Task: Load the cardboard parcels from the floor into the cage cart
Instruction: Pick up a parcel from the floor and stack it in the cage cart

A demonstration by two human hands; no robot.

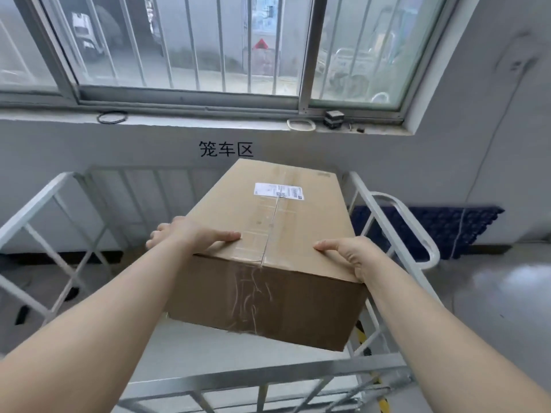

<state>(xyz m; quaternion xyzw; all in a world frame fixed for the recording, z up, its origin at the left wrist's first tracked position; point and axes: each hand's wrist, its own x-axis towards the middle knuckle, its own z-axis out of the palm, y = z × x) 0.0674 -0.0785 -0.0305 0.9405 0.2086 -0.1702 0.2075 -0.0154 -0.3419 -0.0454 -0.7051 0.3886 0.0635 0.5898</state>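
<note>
While both hands grasp it, the cardboard parcel [286, 222] hangs in the air over the inside of the cage cart [268, 378], tilted, with its right side close to the cart's right rail. The left hand [190, 234] holds the near left edge of the parcel: the thumb lies flat on the top face and the fingers go round the left side. The right hand [351, 257] holds the near right corner in the same way, thumb on top; its fingers go down over the edge and are hidden there.

A white shipping label [278, 191] is stuck on the top face, toward the far end. Clear tape [253, 290] runs along the middle seam of the top and goes down the near face, where it is wrinkled.

The cart has pale metal rails on the left, the right and the near side, and its light bottom shows under the parcel. I cannot tell if the far end of the parcel touches anything. A rounded handle [417, 231] stands out from the right rail.

Behind the cart is a grey wall with three black characters [226, 149] just above the parcel's far edge. Higher is a barred window [190, 40], and on its sill [208, 122] lie a black ring [112, 117], a white ring [301, 124] and a small dark object [334, 117]. At the right, a dark blue mat [447, 228] leans against the wall on the shiny floor [492, 278].
</note>
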